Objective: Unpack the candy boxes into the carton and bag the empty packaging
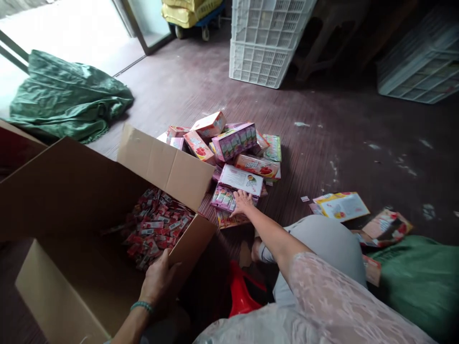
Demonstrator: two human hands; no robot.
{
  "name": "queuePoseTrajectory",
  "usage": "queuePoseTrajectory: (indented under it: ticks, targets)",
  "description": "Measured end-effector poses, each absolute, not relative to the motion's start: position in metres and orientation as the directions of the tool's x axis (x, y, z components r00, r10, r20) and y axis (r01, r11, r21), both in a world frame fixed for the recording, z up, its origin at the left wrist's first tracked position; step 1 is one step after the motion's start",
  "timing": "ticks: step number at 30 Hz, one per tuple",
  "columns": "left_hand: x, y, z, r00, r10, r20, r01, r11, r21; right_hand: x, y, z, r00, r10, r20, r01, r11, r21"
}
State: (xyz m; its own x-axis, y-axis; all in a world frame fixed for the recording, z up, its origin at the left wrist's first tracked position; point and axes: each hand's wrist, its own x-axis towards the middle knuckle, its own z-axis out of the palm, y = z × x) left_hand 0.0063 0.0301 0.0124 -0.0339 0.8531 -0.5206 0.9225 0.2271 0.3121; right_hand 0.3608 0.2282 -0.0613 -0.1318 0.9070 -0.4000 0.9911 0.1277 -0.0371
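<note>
My left hand (157,276), with a teal bead bracelet at the wrist, is closed over the near rim of a large open cardboard box (190,248). Inside that box lies a heap of small red and white packets (158,224). My right hand (243,202) reaches forward with its fingers spread on a purple display carton (224,198), whose white flap (242,180) stands up behind it. An orange and yellow carton (231,220) lies just below. Behind them is a loose pile of printed cartons, among them a purple one (234,142) and a red-orange one (258,166).
Flattened cartons (342,206) lie right of my knee, near a green sack (423,282). Another green cloth (68,95) is heaped by the doorway. White crates (263,62) stand stacked ahead; more crates (423,71) are at far right. A red plastic item (241,291) sits below me.
</note>
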Motion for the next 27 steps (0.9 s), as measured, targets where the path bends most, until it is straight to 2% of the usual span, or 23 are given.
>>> queuePoseTrajectory:
  ticks: [4,8,11,13,15,20,23,27]
  targets:
    - [0.004,0.027,0.004,-0.016,0.863,-0.505,0.926,0.204,0.319,0.357,0.214,-0.075,-0.077,0.915,-0.396,0.997,0.077,-0.016]
    - [0.003,0.027,0.0,-0.024,0.871,-0.491,0.937,0.19,0.292,0.364,0.209,-0.081,-0.113,0.923,-0.369,0.993,0.114,-0.02]
    - [0.006,0.029,0.007,-0.028,0.864,-0.503,0.934,0.201,0.294,0.367,0.218,-0.072,-0.016,0.941,-0.337,0.999,-0.001,-0.05]
    - [0.007,0.03,0.012,-0.025,0.859,-0.512,0.927,0.212,0.31,0.363,0.223,-0.065,0.037,0.916,-0.4,0.997,-0.063,-0.053]
    - [0.008,0.03,0.015,-0.03,0.858,-0.513,0.916,0.228,0.329,0.355,0.22,-0.063,0.031,0.903,-0.429,0.999,-0.046,-0.025]
    - [0.008,0.029,0.016,-0.059,0.849,-0.525,0.894,0.279,0.351,0.338,0.188,-0.081,-0.039,0.933,-0.358,0.994,0.074,0.084]
    - [0.008,0.029,0.017,-0.059,0.849,-0.525,0.897,0.276,0.345,0.337,0.181,-0.08,0.007,0.921,-0.388,0.988,0.053,0.143]
    - [0.009,0.03,0.02,-0.011,0.875,-0.483,0.904,0.216,0.37,0.339,0.188,-0.053,0.064,0.899,-0.434,0.997,-0.037,0.07]
